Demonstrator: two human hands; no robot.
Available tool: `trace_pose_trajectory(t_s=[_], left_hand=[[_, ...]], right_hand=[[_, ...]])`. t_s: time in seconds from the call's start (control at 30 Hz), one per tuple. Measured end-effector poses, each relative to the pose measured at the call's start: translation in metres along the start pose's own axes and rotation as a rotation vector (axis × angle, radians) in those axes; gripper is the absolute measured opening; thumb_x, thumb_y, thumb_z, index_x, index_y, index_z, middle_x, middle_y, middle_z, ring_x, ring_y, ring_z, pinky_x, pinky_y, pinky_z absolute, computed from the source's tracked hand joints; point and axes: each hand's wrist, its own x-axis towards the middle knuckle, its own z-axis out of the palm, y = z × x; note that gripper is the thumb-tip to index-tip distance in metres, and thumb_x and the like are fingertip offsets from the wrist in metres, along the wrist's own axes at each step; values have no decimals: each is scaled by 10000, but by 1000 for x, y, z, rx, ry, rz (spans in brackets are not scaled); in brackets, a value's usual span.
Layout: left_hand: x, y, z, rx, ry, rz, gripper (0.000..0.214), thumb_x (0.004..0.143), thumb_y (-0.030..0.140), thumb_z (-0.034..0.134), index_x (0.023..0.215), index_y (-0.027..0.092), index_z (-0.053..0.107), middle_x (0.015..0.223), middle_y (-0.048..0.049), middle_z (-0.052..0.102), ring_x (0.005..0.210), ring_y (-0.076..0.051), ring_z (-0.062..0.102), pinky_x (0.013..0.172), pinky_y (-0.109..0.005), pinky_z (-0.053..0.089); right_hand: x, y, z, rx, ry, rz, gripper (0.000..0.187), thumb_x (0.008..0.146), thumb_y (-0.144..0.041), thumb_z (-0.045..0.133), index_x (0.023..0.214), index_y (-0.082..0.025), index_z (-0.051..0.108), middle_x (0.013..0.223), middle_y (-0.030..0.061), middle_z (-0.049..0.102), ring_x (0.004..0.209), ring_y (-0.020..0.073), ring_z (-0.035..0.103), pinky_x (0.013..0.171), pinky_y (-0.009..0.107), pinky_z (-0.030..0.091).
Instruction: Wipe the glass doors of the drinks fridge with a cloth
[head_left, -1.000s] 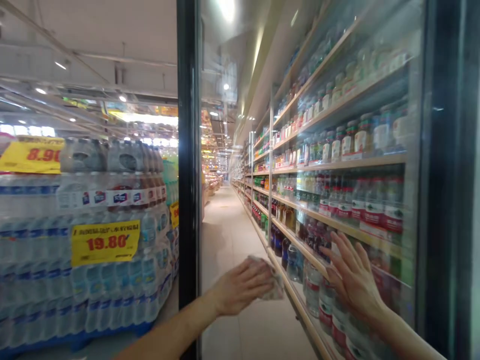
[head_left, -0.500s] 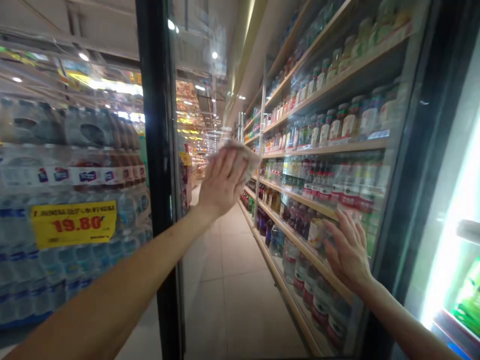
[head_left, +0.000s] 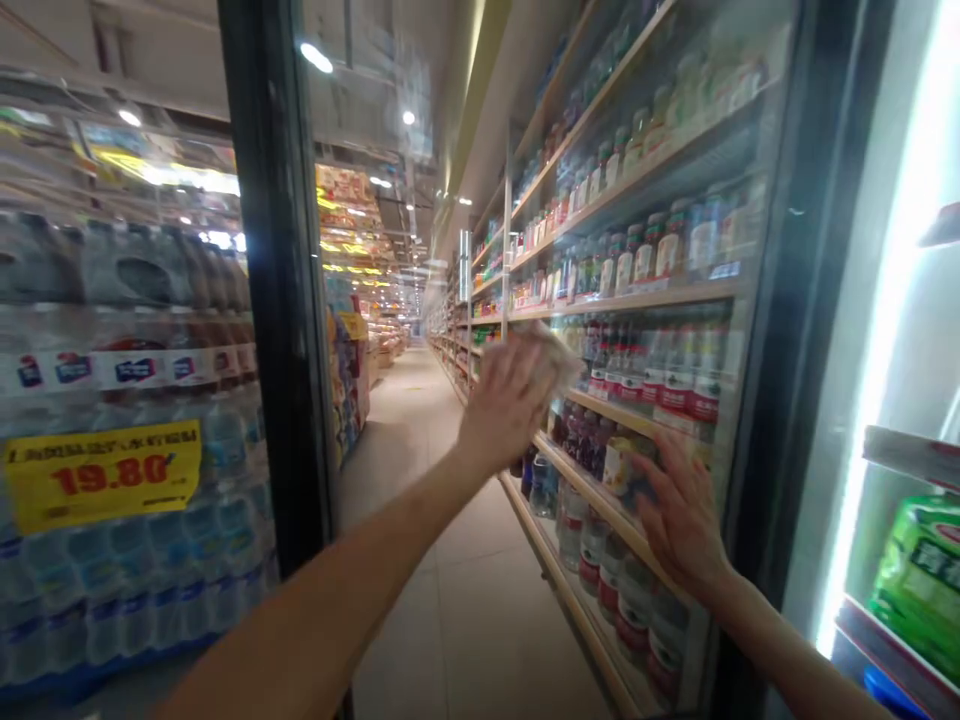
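My left hand (head_left: 508,400) presses a pale cloth (head_left: 561,362) flat against the glass door (head_left: 397,640), arm stretched out. Motion smears the hand and the cloth, whose edge shows past the fingertips. Lower and to the right, my right hand (head_left: 681,512) is raised at the same pane with its fingers apart and nothing in them. Whether its fingertips touch the glass I cannot tell. A black frame (head_left: 281,300) borders the pane on the left, and another dark upright (head_left: 784,300) on the right.
Through or in the glass appear shelves of bottles (head_left: 637,260) and a tiled aisle (head_left: 420,400). Shrink-wrapped bottle packs (head_left: 135,560) stand at left with a yellow price sign (head_left: 105,475). At right, a lit cooler interior holds a green package (head_left: 919,580).
My left hand and the cloth have moved right and down across the glass, closer to my right hand. The view has shifted, showing more of the cooler interior at right.
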Motion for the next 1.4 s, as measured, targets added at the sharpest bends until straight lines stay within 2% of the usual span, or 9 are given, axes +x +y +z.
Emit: trace_pose_trajectory(t_s=[0.1,0.27,0.47,0.7,0.8,0.97,1.07,1.27,1.4], left_hand=[[-16,17,9,-91,-131,454,403,905,278,378,1302,224,426,1442,-27,366,1396,-185,141,1140,-385,173],[6,5,3,-17,-84,-18,479,897,331,400,1352,183,367,1475,-106,289,1399,-287,90,1116,-525,143],[-27,25,9,-151,-216,492,408,883,300,411,1281,225,460,1411,-4,419,1379,-190,208,1139,-387,179],[9,14,4,-38,-30,-2,451,879,281,418,1319,183,401,1425,-82,391,1379,-222,215,1116,-434,204],[-6,20,4,-63,-2,58,561,858,321,428,1366,110,312,1414,-149,389,1380,-244,205,1098,-425,239],[-47,3,-14,53,3,-261,697,851,350,410,1432,90,128,1460,-211,269,1386,-296,169,1079,-509,221],[-62,-11,-28,124,5,-414,711,859,432,404,1431,94,153,1472,-219,230,1384,-328,152,1076,-544,200],[-69,-11,-26,138,6,-418,684,877,422,405,1433,114,154,1478,-212,219,1383,-337,146,1071,-569,186],[-68,-10,-23,123,28,-456,709,867,425,434,1435,115,145,1485,-215,192,1382,-347,142,1061,-584,196]], right_hand=[[-3,-1,-1,4,-31,-6,379,864,-194,423,1241,-218,450,1454,113,311,1344,277,282,1057,534,263],[0,2,-4,5,42,34,368,867,-205,421,1233,-206,459,1453,129,308,1347,289,272,1048,534,270],[0,-6,-3,29,3,24,400,851,-200,428,1250,-217,462,1460,108,305,1341,278,286,1061,536,255],[41,-39,5,339,170,-54,562,835,-110,408,1377,-237,330,1458,95,312,1336,251,304,1050,505,326],[68,-74,26,392,123,-51,561,862,-154,371,1411,-193,265,1462,129,294,1346,236,283,1051,473,340],[123,-110,62,133,87,-15,468,853,-311,470,1313,-229,449,1460,104,307,1382,282,147,1087,538,192],[134,-69,59,-4,114,18,425,875,-316,438,1299,-302,457,1456,49,325,1378,252,165,1092,539,141],[83,32,37,-153,311,664,518,903,-342,329,1410,-248,289,1469,155,243,1349,355,200,961,675,232],[71,-39,53,-83,148,141,503,865,-267,412,1367,-275,375,1474,104,265,1373,302,165,1044,575,212]])
